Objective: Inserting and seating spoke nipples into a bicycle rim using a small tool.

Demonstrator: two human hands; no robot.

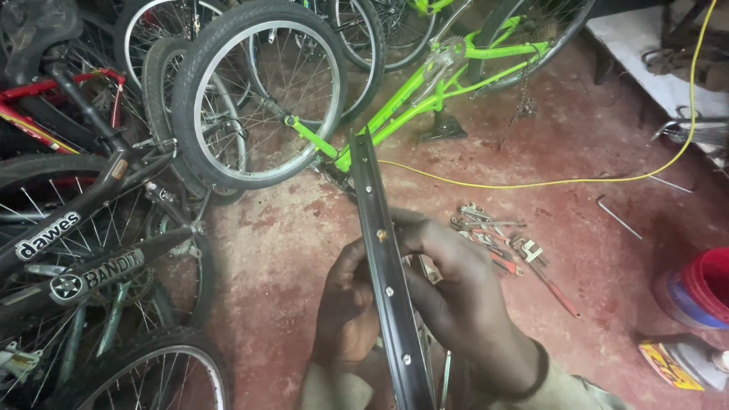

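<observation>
I hold a bare dark metal wheel rim (373, 205) edge-on in front of me, its inner channel with spoke holes facing up. My left hand (345, 307) grips the rim from the left side. My right hand (459, 296) wraps it from the right, thumb and fingers near a small brass spoke nipple (382, 236) seated in one hole. Loose spokes (444, 372) hang below the rim by my right wrist.
A bright green bicycle (425, 91) lies on the red concrete floor ahead, beside a wheel (258, 95). Dark bicycles (83, 250) crowd the left. Spanners and pliers (505, 243) lie to the right, with a yellow cable (577, 181), a red bucket (702, 288) and an oil bottle (683, 363).
</observation>
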